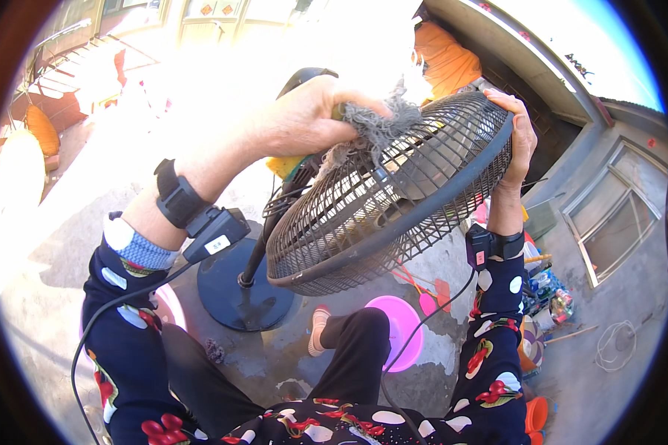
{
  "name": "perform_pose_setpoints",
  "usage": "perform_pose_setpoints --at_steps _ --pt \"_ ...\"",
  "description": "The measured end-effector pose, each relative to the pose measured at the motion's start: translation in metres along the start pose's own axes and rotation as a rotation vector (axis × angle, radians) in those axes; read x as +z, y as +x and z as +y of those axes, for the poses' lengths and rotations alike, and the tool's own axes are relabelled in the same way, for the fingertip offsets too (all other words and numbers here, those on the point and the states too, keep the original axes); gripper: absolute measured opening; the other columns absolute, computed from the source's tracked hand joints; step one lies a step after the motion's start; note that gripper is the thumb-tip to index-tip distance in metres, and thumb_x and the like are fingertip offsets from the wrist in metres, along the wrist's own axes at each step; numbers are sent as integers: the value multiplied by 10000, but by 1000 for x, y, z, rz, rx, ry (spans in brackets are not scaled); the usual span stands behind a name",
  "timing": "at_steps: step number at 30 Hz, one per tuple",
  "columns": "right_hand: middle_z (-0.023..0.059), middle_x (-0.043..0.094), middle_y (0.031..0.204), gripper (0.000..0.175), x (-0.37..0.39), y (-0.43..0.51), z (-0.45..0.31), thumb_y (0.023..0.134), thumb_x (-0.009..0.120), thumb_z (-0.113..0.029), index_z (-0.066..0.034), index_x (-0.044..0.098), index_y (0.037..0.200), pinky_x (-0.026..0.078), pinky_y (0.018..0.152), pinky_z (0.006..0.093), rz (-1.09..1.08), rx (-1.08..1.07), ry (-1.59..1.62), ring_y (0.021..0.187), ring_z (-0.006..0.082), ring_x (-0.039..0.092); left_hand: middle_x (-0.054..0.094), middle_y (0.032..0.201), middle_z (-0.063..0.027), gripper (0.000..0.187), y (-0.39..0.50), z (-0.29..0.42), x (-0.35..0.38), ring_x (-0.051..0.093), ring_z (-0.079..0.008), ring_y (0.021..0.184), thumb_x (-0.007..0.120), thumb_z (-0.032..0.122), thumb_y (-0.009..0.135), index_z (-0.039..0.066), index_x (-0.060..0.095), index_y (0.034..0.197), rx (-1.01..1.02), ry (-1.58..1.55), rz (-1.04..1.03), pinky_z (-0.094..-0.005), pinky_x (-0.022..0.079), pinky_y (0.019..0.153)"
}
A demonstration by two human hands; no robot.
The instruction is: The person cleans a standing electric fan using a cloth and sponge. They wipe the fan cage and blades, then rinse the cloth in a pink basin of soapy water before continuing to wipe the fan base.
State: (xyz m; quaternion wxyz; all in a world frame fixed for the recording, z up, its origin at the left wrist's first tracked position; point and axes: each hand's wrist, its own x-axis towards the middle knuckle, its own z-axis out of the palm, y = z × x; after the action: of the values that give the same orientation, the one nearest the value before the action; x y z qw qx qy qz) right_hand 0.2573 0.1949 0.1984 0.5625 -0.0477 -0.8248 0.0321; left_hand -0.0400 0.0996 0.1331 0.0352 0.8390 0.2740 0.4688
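Note:
A pedestal fan with a dark wire guard (pixel 334 239) is tilted in front of me on a black pole (pixel 267 239) and a round black base (pixel 239 300). My left hand (pixel 312 119) grips a shaggy grey cloth (pixel 387 119) against the upper side of the guard. Loose strands hang onto the wires. My right hand (pixel 515 130) holds the guard's far right rim, fingers over the top edge. Grey blades show through the wires. Below my left wrist is a yellow and green piece (pixel 284 167), partly covered; I cannot tell what it is.
A pink basin (pixel 409 328) stands on the concrete by my foot, near plastic fly swatters (pixel 426 300). Another pale pink basin (pixel 170 306) is half hidden behind my left sleeve. Bottles and containers (pixel 551 297) gather at right. A cable runs from each wrist device.

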Motion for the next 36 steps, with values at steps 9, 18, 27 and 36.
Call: perform_pose_setpoints --at_steps 9,18,27,36 --pt "103 658 1002 377 8 5 -2 971 439 -279 22 663 1002 407 890 274 45 -36 -62 956 161 582 682 997 -38 367 12 11 -2 639 -75 845 503 -12 865 98 650 1182 -329 -213 217 -238 534 757" --pt "57 652 930 307 6 2 6 952 503 -240 6 687 955 413 813 245 92 -12 -19 870 123 573 671 1022 -33 386 25 5 0 616 -104 884 501 -49 818 79 663 1143 -403 1 -85 -260 505 830" --pt "96 650 827 288 22 13 3 880 627 -303 -18 663 854 436 770 349 151 -74 -181 802 269 600 688 926 -64 372 14 -7 -21 645 -134 834 531 7 838 47 647 1190 -520 49 -43 -280 523 813" --pt "135 659 1055 451 26 15 -18 883 663 -288 -18 561 1229 469 905 335 69 68 -147 1008 240 629 674 949 -35 341 135 84 -55 586 -101 796 552 16 815 -3 652 1141 -174 203 71 -227 473 731"
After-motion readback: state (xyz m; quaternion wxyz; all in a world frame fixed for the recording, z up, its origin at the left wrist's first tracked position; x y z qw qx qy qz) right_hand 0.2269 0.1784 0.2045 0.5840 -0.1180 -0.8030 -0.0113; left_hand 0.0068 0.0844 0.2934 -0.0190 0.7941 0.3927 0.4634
